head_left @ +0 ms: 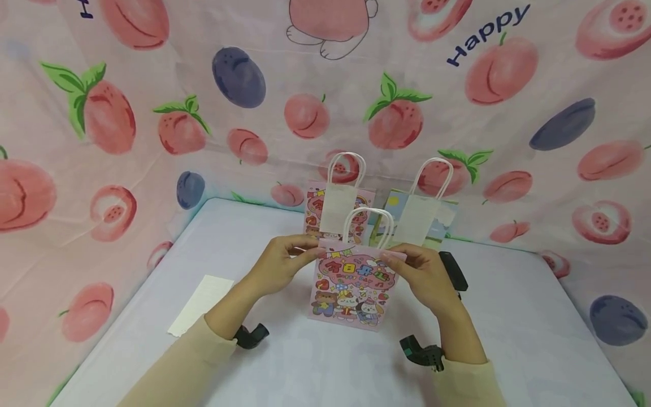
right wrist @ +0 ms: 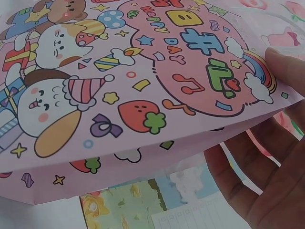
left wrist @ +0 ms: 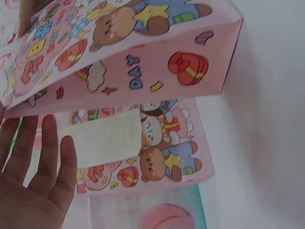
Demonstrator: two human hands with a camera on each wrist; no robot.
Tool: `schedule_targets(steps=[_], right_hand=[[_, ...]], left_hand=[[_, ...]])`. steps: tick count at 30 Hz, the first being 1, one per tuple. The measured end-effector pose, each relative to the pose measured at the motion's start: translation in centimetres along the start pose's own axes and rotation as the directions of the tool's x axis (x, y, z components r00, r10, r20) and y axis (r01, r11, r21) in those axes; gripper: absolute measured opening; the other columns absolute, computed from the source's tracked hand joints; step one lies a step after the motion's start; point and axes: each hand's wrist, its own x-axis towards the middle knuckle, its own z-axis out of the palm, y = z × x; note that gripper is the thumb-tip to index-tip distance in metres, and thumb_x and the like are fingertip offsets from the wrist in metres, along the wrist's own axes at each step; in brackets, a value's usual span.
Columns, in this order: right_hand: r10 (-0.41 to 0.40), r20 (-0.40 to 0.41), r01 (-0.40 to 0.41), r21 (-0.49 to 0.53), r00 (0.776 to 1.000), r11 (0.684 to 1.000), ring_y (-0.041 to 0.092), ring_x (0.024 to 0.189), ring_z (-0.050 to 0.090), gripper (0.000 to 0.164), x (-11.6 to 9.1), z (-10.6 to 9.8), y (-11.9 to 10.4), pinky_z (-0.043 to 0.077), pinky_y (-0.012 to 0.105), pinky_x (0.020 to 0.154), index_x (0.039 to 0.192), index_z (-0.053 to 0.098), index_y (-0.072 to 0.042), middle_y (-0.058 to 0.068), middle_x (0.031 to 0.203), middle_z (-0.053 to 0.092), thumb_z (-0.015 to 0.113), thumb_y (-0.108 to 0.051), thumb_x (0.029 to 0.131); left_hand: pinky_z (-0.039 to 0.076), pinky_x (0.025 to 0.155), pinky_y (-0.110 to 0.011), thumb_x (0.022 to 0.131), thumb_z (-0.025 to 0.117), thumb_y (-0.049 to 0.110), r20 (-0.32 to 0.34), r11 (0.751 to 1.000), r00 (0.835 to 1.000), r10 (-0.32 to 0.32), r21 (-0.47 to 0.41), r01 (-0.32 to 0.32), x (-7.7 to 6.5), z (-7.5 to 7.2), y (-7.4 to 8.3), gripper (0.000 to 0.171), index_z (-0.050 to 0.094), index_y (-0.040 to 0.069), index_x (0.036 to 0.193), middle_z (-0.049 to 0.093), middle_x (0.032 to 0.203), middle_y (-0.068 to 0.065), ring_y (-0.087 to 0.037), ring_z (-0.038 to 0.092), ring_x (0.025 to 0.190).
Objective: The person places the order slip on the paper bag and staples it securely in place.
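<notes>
A pink paper gift bag (head_left: pixel 351 294) with cartoon animals, colourful lettering and white twisted handles (head_left: pixel 368 212) stands upright before me at the middle of the table. My left hand (head_left: pixel 277 263) pinches its upper left corner between thumb and fingers. At the upper right corner, my right hand (head_left: pixel 422 277) does the same, thumb on the front face. In the left wrist view, the bag's side panel (left wrist: pixel 152 76) shows, folded inward near the top. Below the right hand in its wrist view, the bag's other side is partly hidden under the front face (right wrist: pixel 119 95).
Behind stand a similar pink bag (head_left: pixel 312 209) and a blue-green bag (head_left: pixel 447 217), each with a white paper (head_left: pixel 338 209) hanging on its front. A white sheet (head_left: pixel 200 305) lies on the table at left. A black object (head_left: pixel 452 271) sits beside my right hand. Fruit-print cloth (head_left: pixel 305 68) backs the table.
</notes>
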Motion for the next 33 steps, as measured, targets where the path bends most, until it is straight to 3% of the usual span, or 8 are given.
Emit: schedule_targets(steps=[6,11,18,25,33], right_hand=[[0.023,0.013,-0.023,-0.002,1.000,1.000,0.015,0.089,0.072,0.017,0.0,-0.4,0.1,0.059,0.028,0.085,0.109,0.076,-0.003,0.001,0.101,0.078,0.067,-0.015,0.102],[0.040,0.030,-0.040,0.008,0.999,0.999,0.018,0.092,0.072,0.017,0.1,-0.5,0.1,0.058,0.030,0.088,0.110,0.077,-0.006,0.007,0.104,0.077,0.068,-0.018,0.102],[0.030,0.041,-0.031,0.010,0.999,0.999,0.020,0.091,0.070,0.017,0.3,-1.0,0.3,0.057,0.031,0.086,0.110,0.077,-0.008,0.011,0.105,0.076,0.067,-0.019,0.102],[0.012,0.037,-0.013,0.022,0.999,1.000,0.019,0.087,0.071,0.015,0.5,-1.0,0.6,0.058,0.030,0.080,0.107,0.077,-0.008,0.012,0.103,0.076,0.068,-0.018,0.101],[0.031,0.032,-0.032,0.039,0.999,0.999,0.020,0.084,0.069,0.012,0.5,-0.8,0.4,0.059,0.030,0.075,0.104,0.076,-0.007,0.014,0.101,0.076,0.070,-0.017,0.100]], left_hand=[[0.055,0.102,-0.045,0.100,0.070,0.034,0.041,0.998,0.998,-0.043,0.049,0.041,0.0,-0.8,0.4,0.024,0.077,0.022,0.119,0.071,0.133,0.004,-0.018,0.067,0.121],[0.055,0.101,-0.045,0.100,0.070,0.038,0.071,0.996,0.996,-0.045,0.086,0.039,-0.1,-1.3,0.5,0.027,0.075,0.026,0.124,0.070,0.134,0.007,-0.015,0.068,0.119],[0.056,0.100,-0.046,0.099,0.072,0.037,0.086,0.983,0.994,-0.074,0.172,0.058,-0.5,-3.0,0.0,0.024,0.074,0.027,0.120,0.074,0.120,0.011,-0.012,0.069,0.111],[0.057,0.099,-0.043,0.098,0.073,0.036,0.103,0.955,0.986,-0.129,0.281,0.096,-2.2,-5.2,-1.7,0.024,0.073,0.027,0.121,0.074,0.119,0.010,-0.013,0.069,0.111],[0.054,0.100,-0.051,0.098,0.073,0.039,0.143,0.905,0.974,-0.177,0.412,0.104,-4.3,-7.6,-3.7,0.027,0.071,0.029,0.123,0.073,0.125,0.006,-0.024,0.069,0.116]])
